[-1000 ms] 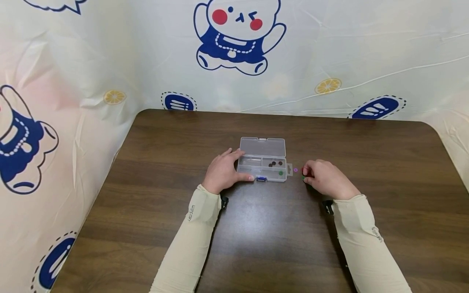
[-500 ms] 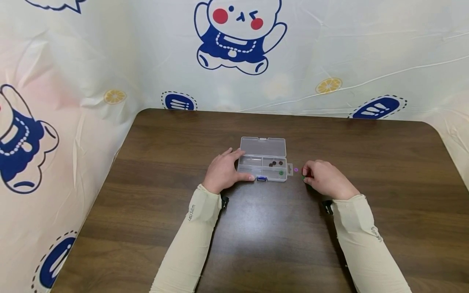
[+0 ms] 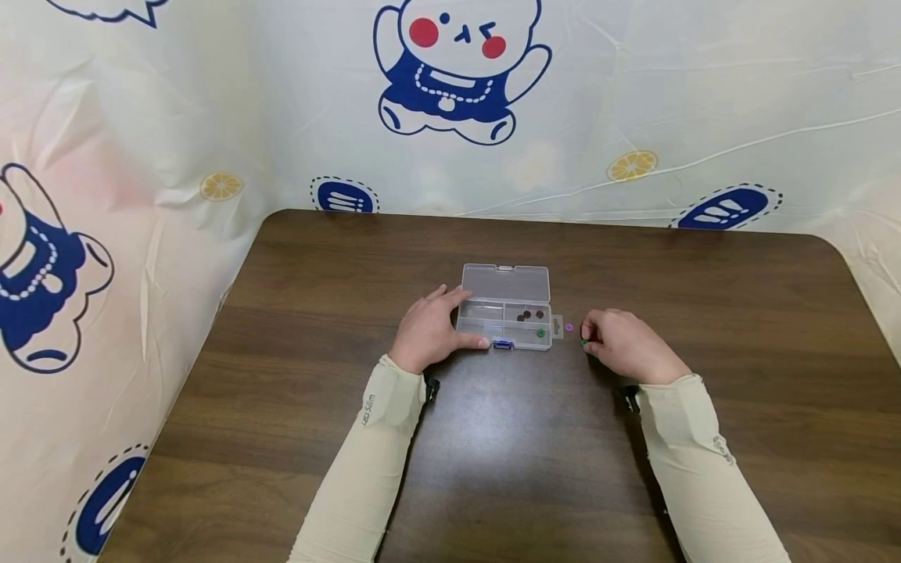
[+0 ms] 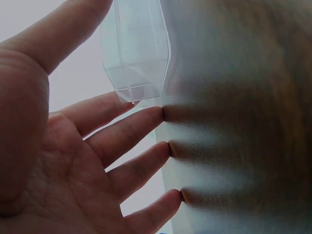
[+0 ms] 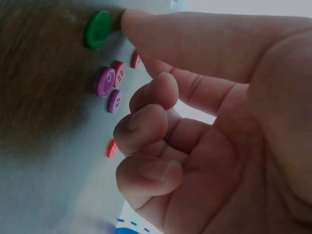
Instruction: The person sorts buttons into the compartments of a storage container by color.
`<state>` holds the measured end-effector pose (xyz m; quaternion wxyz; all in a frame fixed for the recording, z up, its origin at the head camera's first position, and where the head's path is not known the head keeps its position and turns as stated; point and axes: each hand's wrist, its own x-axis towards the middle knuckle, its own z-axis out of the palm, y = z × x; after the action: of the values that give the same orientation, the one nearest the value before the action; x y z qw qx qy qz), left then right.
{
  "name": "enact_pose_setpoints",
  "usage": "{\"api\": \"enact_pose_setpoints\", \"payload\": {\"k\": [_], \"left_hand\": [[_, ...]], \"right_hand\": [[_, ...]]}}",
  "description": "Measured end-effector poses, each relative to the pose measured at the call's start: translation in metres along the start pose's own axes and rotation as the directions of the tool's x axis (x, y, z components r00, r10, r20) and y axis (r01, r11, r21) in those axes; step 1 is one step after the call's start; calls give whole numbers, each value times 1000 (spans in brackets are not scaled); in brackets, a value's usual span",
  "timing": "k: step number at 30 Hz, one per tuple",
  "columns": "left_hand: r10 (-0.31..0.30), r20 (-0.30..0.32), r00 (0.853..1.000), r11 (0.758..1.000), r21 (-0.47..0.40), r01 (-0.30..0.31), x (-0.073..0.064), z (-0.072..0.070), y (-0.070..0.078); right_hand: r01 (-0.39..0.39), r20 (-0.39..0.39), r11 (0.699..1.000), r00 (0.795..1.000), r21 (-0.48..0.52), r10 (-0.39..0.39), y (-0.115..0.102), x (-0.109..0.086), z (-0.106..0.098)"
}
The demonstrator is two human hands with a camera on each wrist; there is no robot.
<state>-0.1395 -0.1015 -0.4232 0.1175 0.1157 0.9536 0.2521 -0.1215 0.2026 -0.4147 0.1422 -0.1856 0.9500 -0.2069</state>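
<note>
My left hand (image 3: 431, 330) lies at the left end of a clear plastic compartment box (image 3: 482, 311), its thumb along the front and a finger by the raised lid (image 3: 505, 282). In the left wrist view its fingers are spread and fairly straight. Brown buttons (image 3: 539, 314) lie in the back right compartment, a green button (image 3: 540, 333) in the front right one. My right hand (image 3: 629, 344) is low over loose buttons, fingers bent. Its thumb tip is beside a green button (image 5: 98, 29); the index fingertip is hidden. Purple buttons (image 5: 105, 82) and red buttons (image 5: 119, 74) lie near.
A purple button (image 3: 568, 327) lies between the box's hanging tab (image 3: 558, 326) and my right hand. The brown wooden table (image 3: 479, 469) has a printed curtain (image 3: 296, 94) behind it and along its left side.
Both hands and the box stay almost in place. The red seen by my right fingertips in the earlier head frames shows less now.
</note>
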Motion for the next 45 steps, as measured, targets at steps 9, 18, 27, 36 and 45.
{"api": "enact_pose_setpoints", "payload": {"k": [9, 18, 27, 36, 45], "left_hand": [[-1, 1, 1000, 1000, 1, 1, 0, 0, 0], [-9, 6, 1000, 1000, -4, 9, -2, 0, 1], [-8, 6, 1000, 1000, 0, 8, -2, 0, 0], [-7, 6, 1000, 1000, 2, 7, -1, 0, 0], [-10, 8, 1000, 1000, 2, 10, -1, 0, 1]], "right_hand": [[12, -13, 1000, 1000, -2, -12, 0, 0, 0], [13, -26, 1000, 1000, -11, -13, -1, 0, 0], [14, -31, 1000, 999, -16, -14, -2, -1, -1], [30, -47, 999, 998, -23, -31, -2, 0, -2], [12, -41, 1000, 999, -23, -13, -5, 1, -4]]}}
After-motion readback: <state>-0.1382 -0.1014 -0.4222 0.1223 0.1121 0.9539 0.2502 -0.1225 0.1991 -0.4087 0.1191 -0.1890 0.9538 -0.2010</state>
